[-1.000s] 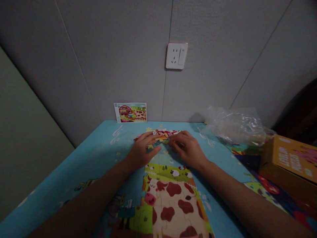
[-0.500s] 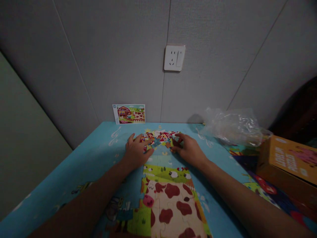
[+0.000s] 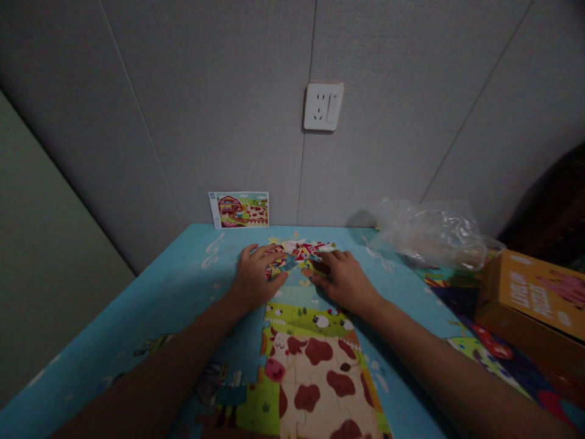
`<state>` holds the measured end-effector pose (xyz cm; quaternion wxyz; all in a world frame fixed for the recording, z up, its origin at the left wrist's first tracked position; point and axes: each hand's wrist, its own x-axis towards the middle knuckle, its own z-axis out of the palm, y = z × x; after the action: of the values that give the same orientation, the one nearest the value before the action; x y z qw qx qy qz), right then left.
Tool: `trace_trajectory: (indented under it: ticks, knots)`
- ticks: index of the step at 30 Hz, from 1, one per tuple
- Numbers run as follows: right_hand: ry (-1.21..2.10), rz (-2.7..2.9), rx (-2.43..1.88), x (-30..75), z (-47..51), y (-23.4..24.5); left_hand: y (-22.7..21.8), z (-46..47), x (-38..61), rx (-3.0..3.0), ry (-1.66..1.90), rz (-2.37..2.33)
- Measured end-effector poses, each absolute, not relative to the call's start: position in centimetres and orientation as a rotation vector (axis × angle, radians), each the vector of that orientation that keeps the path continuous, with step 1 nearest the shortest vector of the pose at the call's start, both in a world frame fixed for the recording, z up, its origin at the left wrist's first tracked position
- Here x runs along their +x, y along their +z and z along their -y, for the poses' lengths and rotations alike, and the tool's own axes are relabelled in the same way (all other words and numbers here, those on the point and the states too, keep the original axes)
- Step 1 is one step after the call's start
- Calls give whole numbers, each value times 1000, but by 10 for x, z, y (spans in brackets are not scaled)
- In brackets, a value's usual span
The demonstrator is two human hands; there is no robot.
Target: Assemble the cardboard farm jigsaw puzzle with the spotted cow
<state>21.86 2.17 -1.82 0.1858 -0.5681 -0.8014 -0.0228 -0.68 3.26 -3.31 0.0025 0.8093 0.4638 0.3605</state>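
Loose jigsaw pieces (image 3: pixel 292 250) lie in a small pile near the table's far edge. My left hand (image 3: pixel 256 275) rests at the pile's left side, fingers spread and thumb apart, with nothing seen in it. From the right, my right hand (image 3: pixel 346 279) reaches over the pile, its thumb and fingers apart. The space under its fingers is dark, and part of the pile is hidden there. Nearer to me lies a joined section of the jigsaw puzzle (image 3: pixel 315 360), showing a spotted cow, sheep and green grass. My left forearm covers some of the area left of it.
A small picture card (image 3: pixel 242 210) of a farm scene leans against the wall (image 3: pixel 228 110). At the right are a crumpled clear plastic bag (image 3: pixel 434 235) and an orange puzzle box (image 3: pixel 534 299). A blue patterned cover (image 3: pixel 173 286) lies under the puzzle. A socket (image 3: pixel 323 107) is on the wall.
My right hand has shifted slightly left, its fingers stretching further over the loose pieces. My left hand has moved slightly right, with its fingers closer together. The joined puzzle looks unchanged.
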Motion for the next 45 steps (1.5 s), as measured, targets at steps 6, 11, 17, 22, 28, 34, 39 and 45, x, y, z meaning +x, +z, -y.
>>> trace_trajectory:
  ticks: [6,11,17,22,28,34,39,45]
  knots:
    - [44,2190,-1559,221,-27,-21,-30,-30,-6,2558,1136,-1360]
    - [194,1962,-1408,221,-24,-15,-25,-29,-5,2550,1196,-1251]
    - [932,1533,-1035,206,-15,-13,-24,-22,-1,2478,1144,-1090]
    - [1085,1628,-1002,195,-7,-19,-21,-18,1,2411,1235,-1050]
    - [944,1640,-962,199,-5,-16,-20,-19,2,2249,1325,-1099]
    - [940,1740,-1065,201,-5,-18,-17,-19,2,2235,1317,-1180]
    - [937,1836,-1154,200,-4,-18,-10,-16,3,2016,1386,-1254]
    - [957,1813,-1216,201,-4,-15,-11,-14,2,1967,1450,-1188]
